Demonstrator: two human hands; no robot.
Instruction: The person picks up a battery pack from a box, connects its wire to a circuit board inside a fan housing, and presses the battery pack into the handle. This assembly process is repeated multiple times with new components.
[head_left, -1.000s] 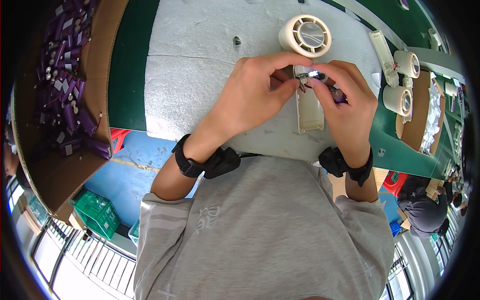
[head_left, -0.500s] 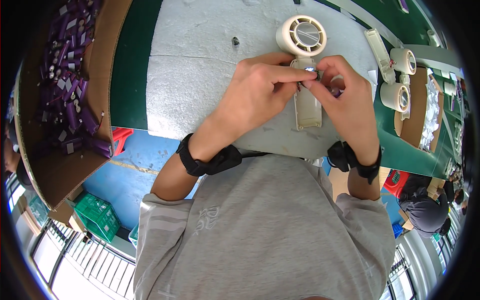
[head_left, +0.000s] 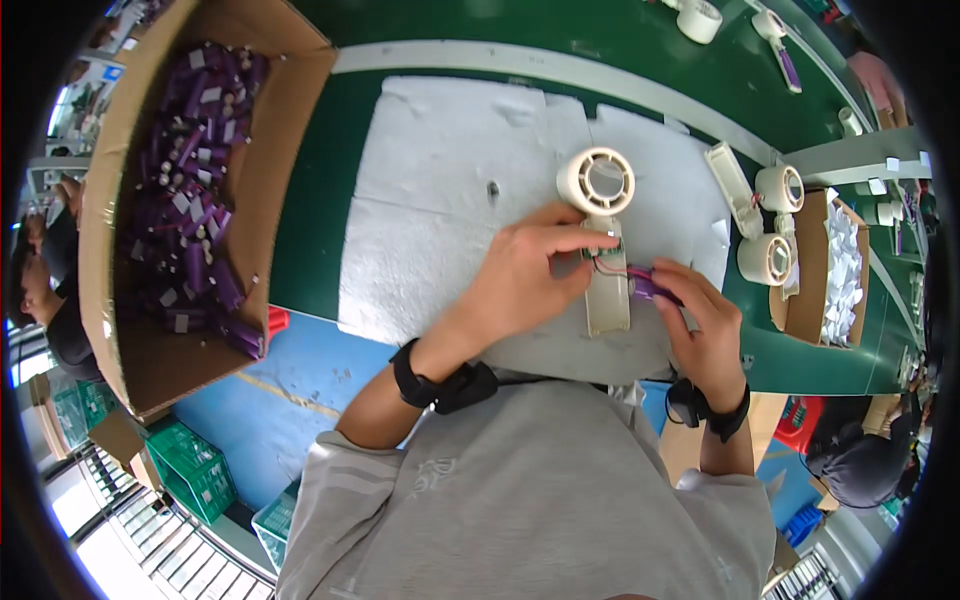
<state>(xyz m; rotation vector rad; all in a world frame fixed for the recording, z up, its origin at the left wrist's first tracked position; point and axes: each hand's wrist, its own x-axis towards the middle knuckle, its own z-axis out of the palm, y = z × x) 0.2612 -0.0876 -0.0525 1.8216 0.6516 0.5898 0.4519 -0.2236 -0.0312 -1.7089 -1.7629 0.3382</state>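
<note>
A cream handheld fan [head_left: 573, 190] lies on white foam sheeting, its round head away from me and its handle shell [head_left: 608, 305] uncovered toward me. My left hand [head_left: 525, 270] grips the upper handle, index finger across it and thumb at its side, beside a small green circuit board [head_left: 604, 250]. Just right of the handle, my right hand [head_left: 708, 325] has a purple cylindrical battery [head_left: 648, 286] between thumb and fingers. Thin red and dark wires [head_left: 612, 269] run from the board area toward the battery. The left fingertips partly hide the board.
At left stands a deep cardboard box [head_left: 290, 130] of purple batteries. More cream fan parts [head_left: 765, 258] lie at right, beside a cardboard box [head_left: 800, 300] of white pieces. The foam sheet [head_left: 450, 150] covers the green table [head_left: 310, 210]. Other people sit at both sides.
My hands, earlier close together over the board, have parted. The right has moved right and down with the battery, baring the wires. The whole view has shifted, showing more of the table's far side.
</note>
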